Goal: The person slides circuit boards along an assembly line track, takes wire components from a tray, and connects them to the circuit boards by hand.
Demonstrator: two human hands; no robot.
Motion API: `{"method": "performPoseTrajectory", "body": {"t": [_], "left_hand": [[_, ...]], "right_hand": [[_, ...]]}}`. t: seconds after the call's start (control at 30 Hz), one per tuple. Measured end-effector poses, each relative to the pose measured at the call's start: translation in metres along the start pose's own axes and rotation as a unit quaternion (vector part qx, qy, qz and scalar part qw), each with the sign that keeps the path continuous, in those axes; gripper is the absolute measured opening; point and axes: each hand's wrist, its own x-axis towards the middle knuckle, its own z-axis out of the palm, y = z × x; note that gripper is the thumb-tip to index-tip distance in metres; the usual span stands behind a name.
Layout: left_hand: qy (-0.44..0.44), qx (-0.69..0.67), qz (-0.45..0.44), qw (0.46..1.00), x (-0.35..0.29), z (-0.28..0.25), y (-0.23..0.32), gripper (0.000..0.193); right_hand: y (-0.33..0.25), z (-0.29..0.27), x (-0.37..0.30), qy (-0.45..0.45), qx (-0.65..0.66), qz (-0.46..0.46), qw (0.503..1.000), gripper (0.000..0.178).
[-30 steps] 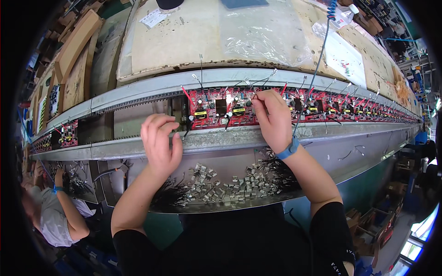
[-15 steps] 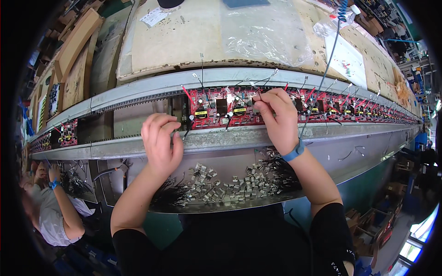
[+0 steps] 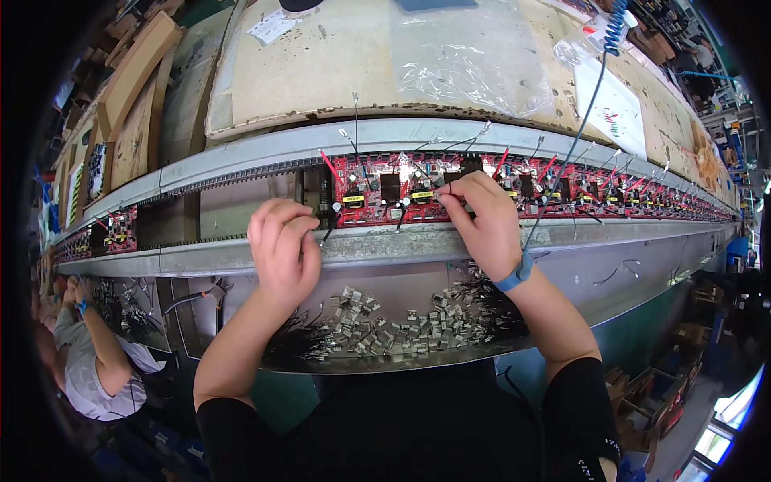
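My right hand (image 3: 484, 218) is over the line of red circuit boards (image 3: 373, 215), thumb and fingertips pinched on a thin black wire (image 3: 434, 183) of one board. A blue band circles that wrist. My left hand (image 3: 283, 247) hovers by the near metal rail (image 3: 369, 251), just left of the nearest boards. Its fingers are loosely curled, with the thumb apart and nothing visible in them. Each near board carries a yellow-banded part (image 3: 353, 198), and red and black wires stand up from the row. Part of the board under my right hand is hidden.
In the tray before me lie a pile of small silvery metal parts (image 3: 393, 329), bundles of black wires (image 3: 502, 301) and pliers (image 3: 215, 296). A coiled blue cord (image 3: 614, 32) hangs across the line. Plastic film (image 3: 474, 64) covers the bench beyond. Another person (image 3: 104, 361) works at left.
My right hand has moved slightly down and left, still pinching the wire. My left hand has barely moved. At far left, the other person's hands have shifted.
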Motion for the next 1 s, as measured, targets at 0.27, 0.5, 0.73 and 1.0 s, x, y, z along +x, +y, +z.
{"method": "performPoseTrajectory", "body": {"t": [0.27,0.5,0.73,1.0], "left_hand": [[-0.009,-0.006,0.007,1.000,0.0015,-0.0032,0.0012,0.028],[0.012,0.001,-0.003,1.000,0.0019,0.0024,-0.0016,0.025],[0.014,-0.008,0.000,1.000,0.0023,0.0005,-0.0016,0.028],[0.028,0.005,0.003,1.000,0.0041,-0.0014,0.0036,0.027]], "right_hand": [[-0.0003,0.0003,0.0010,0.000,-0.008,-0.009,1.000,0.007],[0.0002,0.0005,0.0013,-0.009,-0.014,0.000,1.000,0.007],[-0.0033,-0.0011,0.0029,-0.008,-0.024,-0.017,1.000,0.007],[-0.0039,-0.0047,-0.0003,-0.020,-0.029,-0.033,0.999,0.010]]}}
